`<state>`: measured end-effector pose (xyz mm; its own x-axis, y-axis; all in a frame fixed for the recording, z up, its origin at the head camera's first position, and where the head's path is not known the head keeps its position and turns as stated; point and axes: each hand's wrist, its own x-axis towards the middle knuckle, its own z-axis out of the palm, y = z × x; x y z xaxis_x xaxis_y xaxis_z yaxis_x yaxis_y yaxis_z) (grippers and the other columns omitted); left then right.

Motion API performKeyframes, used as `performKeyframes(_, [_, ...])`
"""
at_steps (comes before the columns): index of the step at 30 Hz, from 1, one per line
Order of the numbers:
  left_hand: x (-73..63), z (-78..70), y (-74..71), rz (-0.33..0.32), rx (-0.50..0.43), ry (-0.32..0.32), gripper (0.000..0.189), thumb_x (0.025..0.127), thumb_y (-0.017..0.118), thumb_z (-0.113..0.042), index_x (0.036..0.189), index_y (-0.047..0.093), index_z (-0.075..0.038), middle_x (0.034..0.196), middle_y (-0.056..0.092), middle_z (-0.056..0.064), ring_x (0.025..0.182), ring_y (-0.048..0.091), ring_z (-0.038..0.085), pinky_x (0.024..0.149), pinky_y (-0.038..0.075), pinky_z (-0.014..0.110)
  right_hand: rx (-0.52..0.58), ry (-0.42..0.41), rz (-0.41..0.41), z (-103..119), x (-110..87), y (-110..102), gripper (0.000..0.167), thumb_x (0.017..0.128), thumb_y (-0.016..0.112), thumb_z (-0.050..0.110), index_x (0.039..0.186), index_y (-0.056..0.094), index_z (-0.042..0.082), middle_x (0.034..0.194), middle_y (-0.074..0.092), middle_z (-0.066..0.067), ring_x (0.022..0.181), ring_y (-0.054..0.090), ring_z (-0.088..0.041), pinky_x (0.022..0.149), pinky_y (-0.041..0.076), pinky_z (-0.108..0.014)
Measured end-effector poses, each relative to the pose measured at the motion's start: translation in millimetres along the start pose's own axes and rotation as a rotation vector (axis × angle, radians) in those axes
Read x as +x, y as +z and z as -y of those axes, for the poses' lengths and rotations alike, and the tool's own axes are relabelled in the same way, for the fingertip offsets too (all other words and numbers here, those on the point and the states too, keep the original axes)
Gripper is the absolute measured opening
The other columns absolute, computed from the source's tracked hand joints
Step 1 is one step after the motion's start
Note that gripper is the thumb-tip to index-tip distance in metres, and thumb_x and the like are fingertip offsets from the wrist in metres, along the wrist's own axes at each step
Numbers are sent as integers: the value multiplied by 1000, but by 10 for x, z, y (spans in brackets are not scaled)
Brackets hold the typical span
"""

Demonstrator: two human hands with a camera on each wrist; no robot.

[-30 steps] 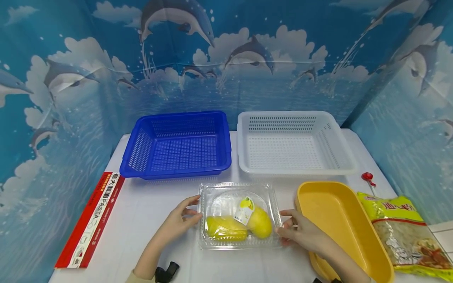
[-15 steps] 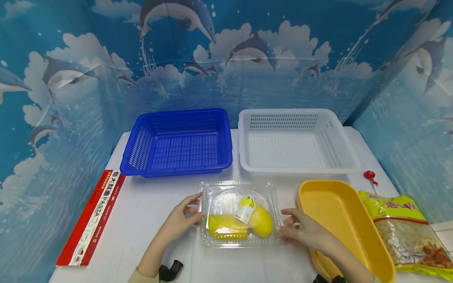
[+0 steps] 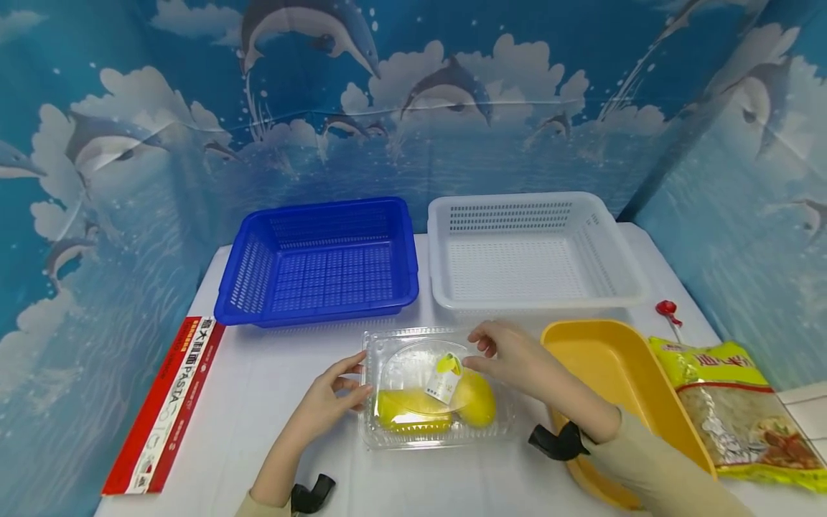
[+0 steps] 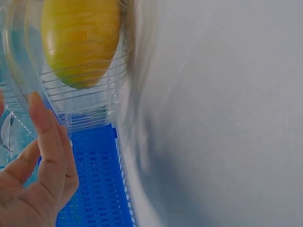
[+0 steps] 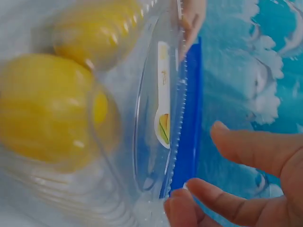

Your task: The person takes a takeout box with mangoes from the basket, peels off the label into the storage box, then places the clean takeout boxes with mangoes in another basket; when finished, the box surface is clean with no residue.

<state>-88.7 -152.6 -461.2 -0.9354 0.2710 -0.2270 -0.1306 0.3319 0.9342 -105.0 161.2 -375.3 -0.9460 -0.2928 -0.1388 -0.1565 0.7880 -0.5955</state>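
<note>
A clear plastic clamshell box (image 3: pixel 402 362) lies closed on the white cloth, with yellow fruits that look like mangoes (image 3: pixel 474 399) inside. On its lid is a white sticker (image 3: pixel 443 382) with a fruit picture. My left hand (image 3: pixel 328 395) rests its fingertips against the box's left side, thumb apart from the fingers. Over the lid's far right corner hovers my right hand (image 3: pixel 515 359), its fingers loosely bent. In the right wrist view, a gap separates the thumb and fingers of the right hand (image 5: pixel 251 175), and nothing is between them; fingertips are close to the lid's rim.
Behind the box stand a blue basket (image 3: pixel 316 316) and a white basket (image 3: pixel 536 301). A yellow tub (image 3: pixel 601 388) is beside my right forearm, then a noodle bag (image 3: pixel 736 413) and a red lollipop (image 3: pixel 666 308). A red pasta box (image 3: pixel 164 406) lies at left.
My right hand has left the box's right side and moved up and left to above the lid's far right corner. The left hand and box stay nearly in place.
</note>
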Motion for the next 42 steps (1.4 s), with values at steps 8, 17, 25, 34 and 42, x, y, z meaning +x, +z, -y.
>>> performKeyframes(8, [5,13,12,-23,-4,-12,64,90,73,-16,147,46,-11,130,53,20,96,66,22,71,61,26,-136,27,160,195,275,121,31,80,81,27,94,64,5,85,56,-3,76,51,-18,71,46,-29])
performKeyframes(17, [-9,3,18,-26,-1,-5,64,89,73,-17,147,46,-10,130,53,21,93,66,22,71,61,26,-182,30,140,243,323,247,27,77,83,18,89,62,7,85,53,-3,75,48,-19,68,44,-30])
performKeyframes(25, [-19,-5,28,-27,13,-5,64,90,73,-18,147,45,-11,130,53,20,92,65,21,72,61,25,-170,19,112,306,255,296,39,72,85,13,102,65,1,89,56,-6,79,50,-20,72,49,-33])
performKeyframes(34, [-12,-15,37,-24,16,-6,64,89,73,-18,147,46,-12,130,54,20,93,63,21,71,61,26,-132,37,114,317,246,302,39,70,85,8,102,64,3,90,56,-6,79,50,-21,74,48,-34])
performKeyframes(42, [-13,-18,26,-14,6,-9,64,89,73,-19,147,46,-12,130,53,20,93,63,21,71,61,26,-98,32,108,310,237,286,25,75,79,3,95,64,5,87,54,-5,78,49,-20,72,45,-32])
